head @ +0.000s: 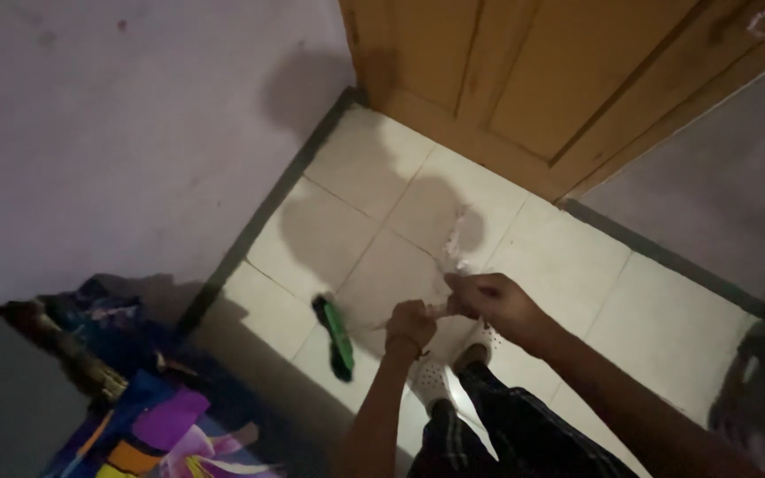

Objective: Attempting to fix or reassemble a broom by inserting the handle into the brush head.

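dim room, looking straight down at a pale tiled floor (666,327) in a corner. both hands are held together in front of the body, above the feet. the left hand (410,326) is curled into a loose fist, fingers closed, and the right hand (493,301) is also curled shut, with its thumb side meeting the left. between them there's a small pale thing (438,311) that both hands seem to be pinching, but it's too small and blurry to say what it is, so honestly can't tell. down below the hands you can see white perforated clogs (431,382) on the feet and dark plaid trousers (506,434). on the floor just left of the left hand lies a green brush (336,335) with a dark edge, flat on the tiles, apart from the feet. there's a damp-looking patch with a whitish smear (460,239) on the tiles beyond the hands. a wooden door (533,80) stands at the top, plain wall (117,133) on the left, and in the lower left corner a heap of colourful cloth (161,425) sits next to a dark bundle (55,345).
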